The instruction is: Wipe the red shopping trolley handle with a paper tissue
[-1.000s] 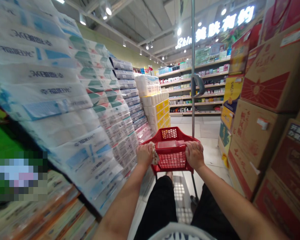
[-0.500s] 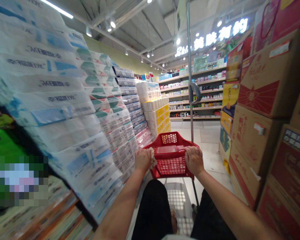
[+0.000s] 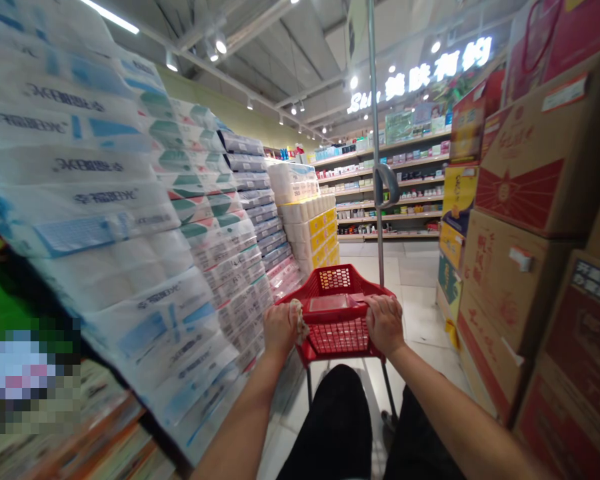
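"So, where is the red plastic shopping cart with lattice walls [image 3: 337,338]?"

"Directly between the left hand [image 3: 281,325] and the right hand [image 3: 386,323], stretching forward from both."

"Which way does it point?"

"Away from the fingers, down the aisle. The basket's long axis runs forward, its perforated far end beyond the knuckles. The smooth red handle bar [image 3: 336,313] lies crosswise, joining one hand to the other."

"And the fingers themselves?"

"Both hands are curled closed on that bar, one near each end. The right fingers bend over its top; the left fingertips are hidden, so I can't tell how they wrap."

"Anything beside them?"

"A crumpled, pale patterned cloth [image 3: 301,322] touches the left hand on its inner side. Whether it is gripped or worn, I can't tell. A flat red panel [image 3: 329,303] sits between the hands, just beyond the bar."

"Further out?"

"An upright grey metal pole [image 3: 381,250] rises beyond the right fingers, behind the basket's rim in this view; I can't tell whether it is attached. Below the hands, between the forearms, is a black-trousered knee [image 3: 344,420]."

"And to the sides?"

"Left of the left fingers lean tall stacks of white plastic-wrapped packs with blue print [image 3: 95,193]. Right of the right fingers, well apart, stand brown cardboard boxes with red print [image 3: 503,280]. Far ahead of both hands run long pale shelves of small colourful goods [image 3: 415,180]."
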Tool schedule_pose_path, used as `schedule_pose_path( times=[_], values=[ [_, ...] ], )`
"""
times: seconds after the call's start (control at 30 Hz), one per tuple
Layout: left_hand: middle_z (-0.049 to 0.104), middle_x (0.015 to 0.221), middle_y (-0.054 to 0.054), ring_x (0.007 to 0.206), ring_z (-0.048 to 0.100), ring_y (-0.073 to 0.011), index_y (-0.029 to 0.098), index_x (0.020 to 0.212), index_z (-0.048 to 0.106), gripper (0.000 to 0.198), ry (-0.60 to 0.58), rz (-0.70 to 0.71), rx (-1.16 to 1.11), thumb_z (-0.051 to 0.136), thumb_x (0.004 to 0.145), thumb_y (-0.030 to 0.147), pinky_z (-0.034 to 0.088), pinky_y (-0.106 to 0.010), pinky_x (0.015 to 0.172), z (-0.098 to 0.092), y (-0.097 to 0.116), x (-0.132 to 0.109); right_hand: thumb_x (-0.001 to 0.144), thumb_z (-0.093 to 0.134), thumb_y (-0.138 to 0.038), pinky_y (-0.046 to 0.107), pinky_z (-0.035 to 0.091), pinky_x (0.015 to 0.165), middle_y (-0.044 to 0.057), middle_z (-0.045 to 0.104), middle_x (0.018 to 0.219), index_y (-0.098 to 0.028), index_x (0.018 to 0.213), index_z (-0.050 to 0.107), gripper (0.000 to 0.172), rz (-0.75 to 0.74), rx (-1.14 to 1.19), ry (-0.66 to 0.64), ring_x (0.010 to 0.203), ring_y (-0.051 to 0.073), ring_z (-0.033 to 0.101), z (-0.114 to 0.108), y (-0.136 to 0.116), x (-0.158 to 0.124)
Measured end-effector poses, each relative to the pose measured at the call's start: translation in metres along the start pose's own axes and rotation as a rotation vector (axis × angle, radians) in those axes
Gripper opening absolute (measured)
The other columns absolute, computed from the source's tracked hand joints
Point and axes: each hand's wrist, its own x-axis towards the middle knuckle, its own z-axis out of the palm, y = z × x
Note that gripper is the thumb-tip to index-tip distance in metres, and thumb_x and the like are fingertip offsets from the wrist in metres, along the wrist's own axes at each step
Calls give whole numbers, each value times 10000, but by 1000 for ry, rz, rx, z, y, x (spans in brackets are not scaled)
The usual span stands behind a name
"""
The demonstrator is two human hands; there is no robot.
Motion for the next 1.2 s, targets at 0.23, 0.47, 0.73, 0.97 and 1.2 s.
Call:
schedule_pose_path(
  times=[0.23, 0.47, 0.73, 0.97, 1.2],
  values=[
    [654, 802, -70, 846, 562, -216, 180, 799, 624, 412, 47, -61, 43, 262, 957, 300, 349, -358, 871, 8, 1, -1, 873, 440, -167, 466, 292, 1043, 68, 616, 1085, -194, 1103, 562, 261, -12, 19, -30, 1088, 248, 477, -1, 4, 1],
    [703, 786, -82, 741, 613, -223, 185, 816, 681, 492, -238, -5, 142, 234, 963, 326, 365, -357, 763, -4, 4, 25, 893, 422, -178, 457, 288, 1050, 64, 614, 1095, -198, 1115, 559, 262, 6, 9, -51, 1109, 242, 468, 0, 10, 2],
    [677, 894, -91, 894, 583, -227, 176, 937, 639, 409, -24, 48, 90, 266, 967, 343, 336, -367, 868, 2, 15, 1, 864, 444, -172, 445, 269, 1073, 60, 611, 1066, -200, 1065, 576, 242, 63, -13, -33, 1094, 236, 464, -2, 8, 3],
    [679, 775, -75, 726, 595, -219, 180, 834, 632, 409, -136, 84, 139, 268, 958, 321, 327, -352, 715, -12, 19, 9, 870, 457, -181, 415, 261, 1069, 55, 615, 1021, -203, 1032, 588, 210, 108, -35, -65, 1074, 224, 469, -18, 2, 2],
    [684, 981, -94, 921, 580, -238, 178, 1046, 638, 398, 58, 100, 108, 290, 965, 351, 324, -392, 905, -10, 16, -18, 893, 442, -187, 410, 263, 1064, 52, 608, 1029, -206, 1054, 579, 212, 87, -51, -103, 1071, 218, 464, -28, -7, 1]
  ],
)
